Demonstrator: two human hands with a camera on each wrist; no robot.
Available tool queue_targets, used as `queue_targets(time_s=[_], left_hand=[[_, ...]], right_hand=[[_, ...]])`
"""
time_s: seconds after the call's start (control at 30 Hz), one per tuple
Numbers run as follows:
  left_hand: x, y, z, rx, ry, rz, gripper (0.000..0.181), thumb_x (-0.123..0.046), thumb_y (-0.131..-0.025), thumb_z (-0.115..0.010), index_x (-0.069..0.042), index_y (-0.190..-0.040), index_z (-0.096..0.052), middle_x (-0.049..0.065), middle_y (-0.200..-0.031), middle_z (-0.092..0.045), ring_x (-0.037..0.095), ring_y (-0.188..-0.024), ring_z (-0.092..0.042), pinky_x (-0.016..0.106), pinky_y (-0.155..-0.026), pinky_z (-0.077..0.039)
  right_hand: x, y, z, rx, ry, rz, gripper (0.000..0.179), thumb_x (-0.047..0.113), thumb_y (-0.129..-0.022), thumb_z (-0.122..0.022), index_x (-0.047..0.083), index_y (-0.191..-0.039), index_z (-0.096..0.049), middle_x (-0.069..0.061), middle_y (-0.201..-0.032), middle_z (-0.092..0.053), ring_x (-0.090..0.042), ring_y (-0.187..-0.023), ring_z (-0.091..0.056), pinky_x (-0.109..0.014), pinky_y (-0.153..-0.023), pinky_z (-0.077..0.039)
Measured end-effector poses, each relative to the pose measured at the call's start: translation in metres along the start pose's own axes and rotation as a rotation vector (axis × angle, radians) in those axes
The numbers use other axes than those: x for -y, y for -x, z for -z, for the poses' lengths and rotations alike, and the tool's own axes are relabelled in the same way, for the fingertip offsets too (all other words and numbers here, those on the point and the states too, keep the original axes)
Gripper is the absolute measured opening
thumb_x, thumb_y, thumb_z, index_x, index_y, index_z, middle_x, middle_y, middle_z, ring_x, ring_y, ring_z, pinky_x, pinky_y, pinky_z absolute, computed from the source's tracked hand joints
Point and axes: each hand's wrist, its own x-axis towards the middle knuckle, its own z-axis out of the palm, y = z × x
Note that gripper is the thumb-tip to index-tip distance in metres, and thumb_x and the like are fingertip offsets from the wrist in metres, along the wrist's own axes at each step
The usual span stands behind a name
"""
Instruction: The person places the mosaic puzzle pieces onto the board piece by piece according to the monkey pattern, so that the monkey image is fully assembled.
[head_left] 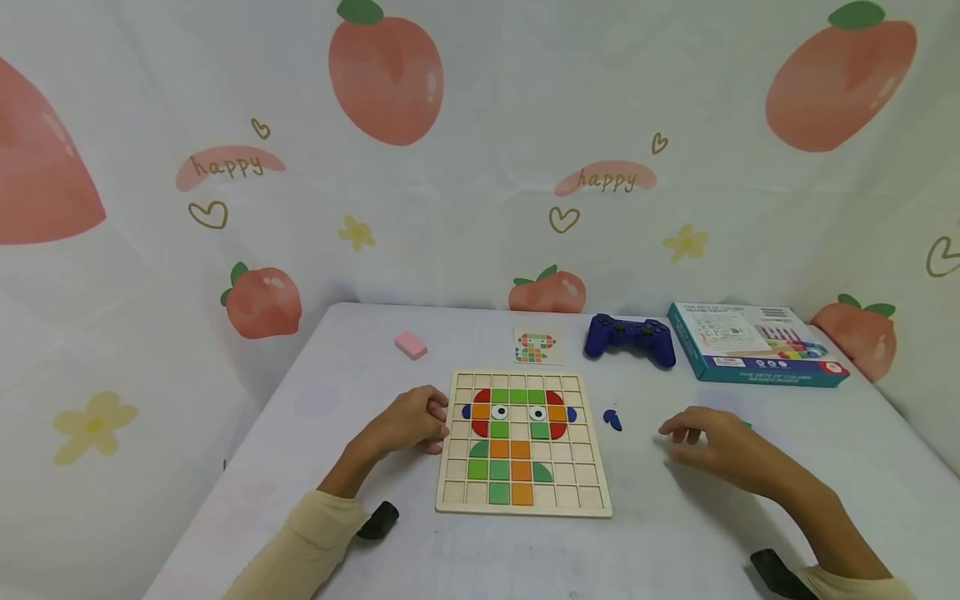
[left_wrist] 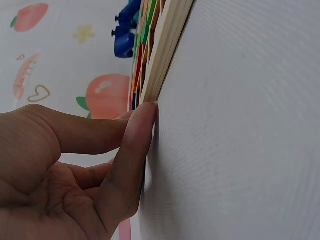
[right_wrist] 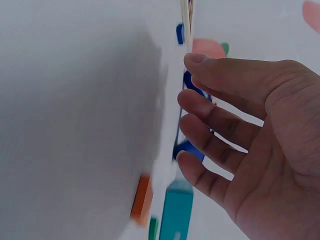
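Note:
A square wooden grid board (head_left: 568, 495) lies on the table, with coloured tiles set in it. Red, green and orange tiles form a figure with two eye tiles (head_left: 537, 413). My left hand (head_left: 408, 421) holds the board's left edge, its thumb and index finger right at the rim in the left wrist view. Over the table to the right of the board, my right hand (head_left: 716, 442) hangs with fingers loosely bent and nothing in them. Small blue pieces (head_left: 612, 420) lie between that hand and the board.
Behind the board are a pattern card (head_left: 537, 347), a pink block (head_left: 411, 345) and a blue game controller (head_left: 630, 338). A teal-edged box (head_left: 757, 346) stands back right. An orange block (right_wrist: 142, 201) and green piece (right_wrist: 153, 228) lie beyond my right hand.

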Motion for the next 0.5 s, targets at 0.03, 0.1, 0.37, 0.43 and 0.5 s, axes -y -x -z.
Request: queue_targets(time_s=[0.03,0.1,0.37,0.43,0.5], left_hand=[[0.0,0.0,0.0,0.001,0.001,-0.001,0.044,0.004,-0.092,-0.072,0.008,-0.134,-0.058,0.013,-0.105,-0.061,0.018,-0.076,-0.064,0.03,-0.069,-0.065],[0.0,0.0,0.001,0.001,0.007,-0.005,0.044,0.004,-0.092,-0.072,0.008,-0.134,-0.058,0.013,-0.105,-0.061,0.018,-0.075,-0.065,0.03,-0.069,-0.065],[0.001,0.001,0.0,0.0,0.012,-0.014,0.045,0.004,-0.092,-0.071,0.009,-0.134,-0.057,0.013,-0.106,-0.061,0.018,-0.075,-0.065,0.03,-0.07,-0.065],[0.0,0.001,0.0,0.0,0.008,-0.013,0.045,0.004,-0.092,-0.071,0.009,-0.134,-0.057,0.013,-0.106,-0.061,0.018,-0.076,-0.065,0.03,-0.07,-0.065],[0.0,0.001,0.0,-0.003,0.003,-0.013,0.044,0.004,-0.092,-0.071,0.009,-0.134,-0.057,0.013,-0.106,-0.061,0.017,-0.076,-0.065,0.03,-0.069,-0.064]], right_hand=[[-0.004,0.002,0.002,-0.001,0.002,-0.015,0.029,0.02,-0.091,-0.081,0.009,-0.117,-0.077,0.005,-0.098,-0.068,-0.016,-0.092,-0.06,-0.023,-0.073,-0.055],[-0.011,0.007,0.005,-0.002,0.001,-0.037,0.031,0.02,-0.091,-0.081,0.008,-0.118,-0.077,0.004,-0.099,-0.068,-0.017,-0.094,-0.06,-0.023,-0.074,-0.055],[-0.039,0.026,0.015,0.006,0.01,-0.103,0.039,0.026,-0.089,-0.085,0.006,-0.121,-0.075,0.003,-0.1,-0.068,-0.017,-0.092,-0.059,-0.022,-0.071,-0.051],[-0.045,0.03,0.016,0.02,0.011,-0.128,0.04,0.027,-0.09,-0.085,0.005,-0.122,-0.075,0.003,-0.101,-0.069,-0.018,-0.093,-0.059,-0.021,-0.071,-0.05],[-0.048,0.033,0.017,0.032,0.016,-0.155,0.041,0.027,-0.09,-0.084,0.004,-0.123,-0.075,0.002,-0.102,-0.069,-0.019,-0.095,-0.059,-0.021,-0.071,-0.051]])
